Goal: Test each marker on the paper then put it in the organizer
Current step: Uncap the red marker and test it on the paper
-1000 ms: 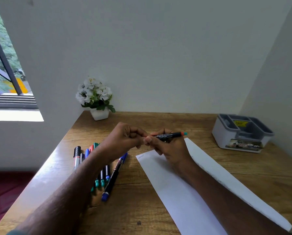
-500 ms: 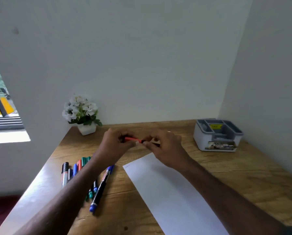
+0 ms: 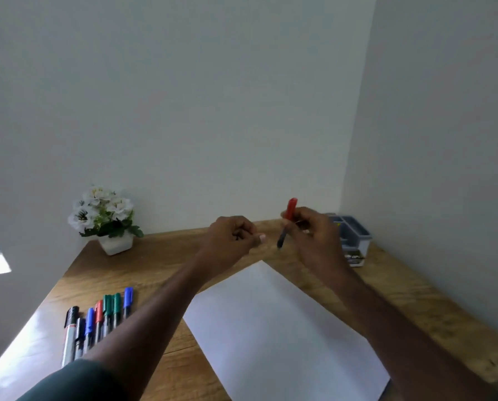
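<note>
Two hands above paper (image 3: 282, 328): right hand (image 3: 314, 235) around red marker (image 3: 287, 222).

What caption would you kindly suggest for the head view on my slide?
Right hand holds a red-ended marker above the blank paper; left hand curled beside it.

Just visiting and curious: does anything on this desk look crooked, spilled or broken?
Only the paper stands out: it lies turned at an angle to the desk edges. It looks unmarked. The spare markers lie in a neat row, and nothing looks spilled or broken.
</note>
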